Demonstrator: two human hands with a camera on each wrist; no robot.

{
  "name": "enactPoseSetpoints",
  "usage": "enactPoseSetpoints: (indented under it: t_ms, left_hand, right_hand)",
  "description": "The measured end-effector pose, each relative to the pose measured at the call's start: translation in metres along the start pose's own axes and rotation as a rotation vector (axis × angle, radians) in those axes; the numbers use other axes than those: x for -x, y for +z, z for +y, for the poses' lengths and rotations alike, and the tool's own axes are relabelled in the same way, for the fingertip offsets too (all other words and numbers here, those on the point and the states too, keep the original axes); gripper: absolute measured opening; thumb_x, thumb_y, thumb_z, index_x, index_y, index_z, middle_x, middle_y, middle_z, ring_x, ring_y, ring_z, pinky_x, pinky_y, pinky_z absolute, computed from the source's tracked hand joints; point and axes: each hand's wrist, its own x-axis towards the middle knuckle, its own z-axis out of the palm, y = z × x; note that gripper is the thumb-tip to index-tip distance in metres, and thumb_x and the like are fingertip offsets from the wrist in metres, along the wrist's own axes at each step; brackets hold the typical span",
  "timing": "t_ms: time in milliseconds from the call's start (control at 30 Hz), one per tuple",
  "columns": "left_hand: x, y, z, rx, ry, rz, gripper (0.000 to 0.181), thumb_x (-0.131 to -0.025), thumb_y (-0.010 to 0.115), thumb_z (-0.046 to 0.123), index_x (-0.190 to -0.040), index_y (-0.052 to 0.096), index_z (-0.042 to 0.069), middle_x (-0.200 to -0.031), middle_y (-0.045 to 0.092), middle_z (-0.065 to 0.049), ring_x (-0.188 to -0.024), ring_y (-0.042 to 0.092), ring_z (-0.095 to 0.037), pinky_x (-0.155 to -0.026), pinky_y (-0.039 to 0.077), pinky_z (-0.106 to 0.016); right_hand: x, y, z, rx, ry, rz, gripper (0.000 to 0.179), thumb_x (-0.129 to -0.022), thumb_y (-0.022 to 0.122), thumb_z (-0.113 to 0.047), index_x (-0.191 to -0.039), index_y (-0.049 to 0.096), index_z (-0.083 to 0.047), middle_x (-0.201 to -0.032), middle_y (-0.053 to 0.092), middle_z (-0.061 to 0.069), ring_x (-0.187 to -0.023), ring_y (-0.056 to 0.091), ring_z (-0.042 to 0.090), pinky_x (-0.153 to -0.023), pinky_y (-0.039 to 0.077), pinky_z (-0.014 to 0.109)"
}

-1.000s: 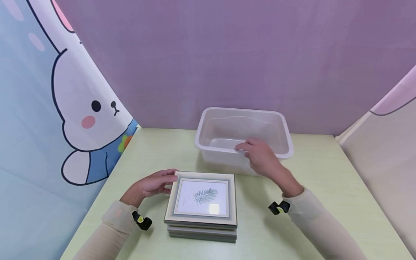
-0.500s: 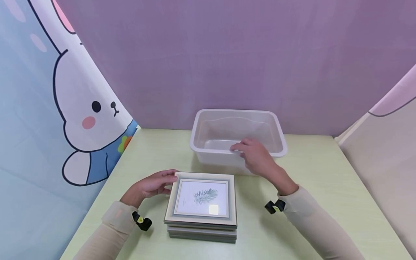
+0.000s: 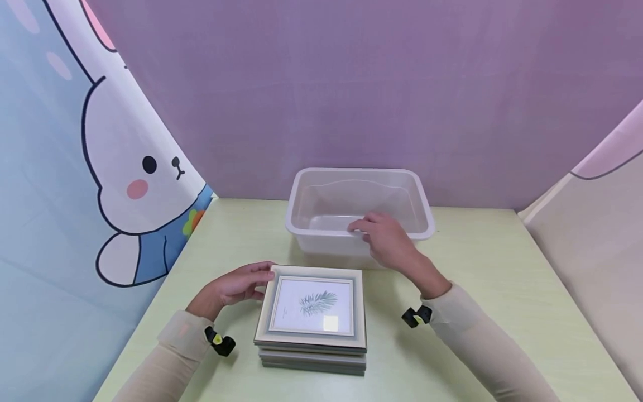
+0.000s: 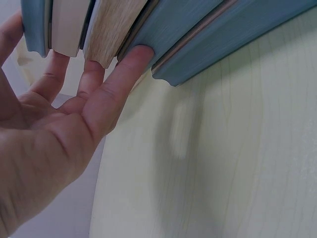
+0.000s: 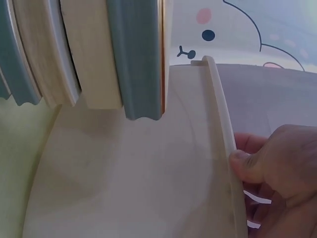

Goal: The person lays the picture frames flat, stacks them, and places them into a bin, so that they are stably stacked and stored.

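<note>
A stack of picture frames stands at the table's near middle, its top one showing a leaf print. My left hand rests its spread fingers against the stack's left side. In the left wrist view, the fingertips touch the edges of several blue, cream and wood-toned frames. Behind the stack is a white plastic bin. My right hand pinches its front rim; in the right wrist view, the thumb lies on the outer side and the other fingers are beyond the wall, partly hidden.
The pale green table ends at a purple curtain behind the bin. A rabbit-print sheet hangs along the left side and a pale sheet along the right. Table surface shows on either side of the stack.
The bin has slid left along the table, with my right hand moving along on its rim. My left hand and the stack of picture frames have stayed where they were.
</note>
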Motion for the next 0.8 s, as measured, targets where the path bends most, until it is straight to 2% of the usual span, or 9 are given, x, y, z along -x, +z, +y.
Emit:
enactPoseSetpoints:
  t_ms: [100,200,500,633,700,800]
  left_hand:
    - [0.000,0.000,-0.001,0.003,0.000,0.004,0.046,-0.106,0.053,0.027,-0.143,0.044,0.001,-0.121,0.067,0.003,-0.109,0.064,-0.016,-0.091,0.058,-0.038]
    - [0.001,0.001,-0.001,0.001,0.000,0.013,0.048,-0.106,0.053,0.027,-0.145,0.042,0.000,-0.122,0.067,0.003,-0.109,0.064,-0.015,-0.091,0.058,-0.038]
    - [-0.001,0.002,-0.003,-0.006,-0.008,0.026,0.054,-0.107,0.053,0.030,-0.149,0.039,0.000,-0.125,0.066,0.003,-0.115,0.060,-0.018,-0.094,0.055,-0.045]
    - [-0.001,0.002,-0.005,0.002,0.001,0.025,0.051,-0.107,0.052,0.030,-0.149,0.040,0.002,-0.125,0.066,0.004,-0.115,0.059,-0.018,-0.093,0.054,-0.046]
    - [-0.001,0.002,-0.007,0.000,0.010,0.028,0.049,-0.107,0.051,0.030,-0.148,0.041,0.004,-0.127,0.065,0.003,-0.115,0.059,-0.018,-0.092,0.054,-0.046]
    - [0.001,0.002,-0.010,-0.016,0.034,0.037,0.048,-0.108,0.051,0.032,-0.149,0.041,0.008,-0.133,0.061,0.001,-0.116,0.059,-0.020,-0.092,0.055,-0.046]
  right_hand:
    - [0.000,0.002,0.000,-0.007,-0.003,0.014,0.035,-0.087,0.070,0.007,-0.114,0.074,-0.015,-0.103,0.071,0.007,-0.103,0.064,0.030,-0.096,0.052,0.048]
    - [0.004,0.007,0.000,-0.025,-0.017,0.078,0.031,-0.086,0.072,0.006,-0.112,0.074,-0.012,-0.102,0.071,0.008,-0.102,0.064,0.031,-0.093,0.052,0.048]
    - [0.029,0.034,0.000,-0.063,-0.131,0.458,0.018,-0.083,0.069,0.005,-0.096,0.076,-0.004,-0.096,0.067,0.014,-0.096,0.059,0.035,-0.090,0.047,0.047]
    - [0.042,0.042,0.001,-0.087,-0.194,0.572,0.013,-0.082,0.067,0.005,-0.090,0.075,-0.002,-0.092,0.067,0.015,-0.093,0.060,0.035,-0.089,0.045,0.047]
    - [0.050,0.045,0.001,-0.123,-0.185,0.580,0.012,-0.082,0.068,0.004,-0.089,0.075,-0.002,-0.093,0.067,0.014,-0.093,0.059,0.034,-0.088,0.045,0.045]
    - [0.062,0.049,0.001,-0.199,-0.120,0.506,0.015,-0.081,0.072,0.000,-0.095,0.075,-0.004,-0.099,0.068,0.012,-0.098,0.060,0.031,-0.087,0.049,0.043]
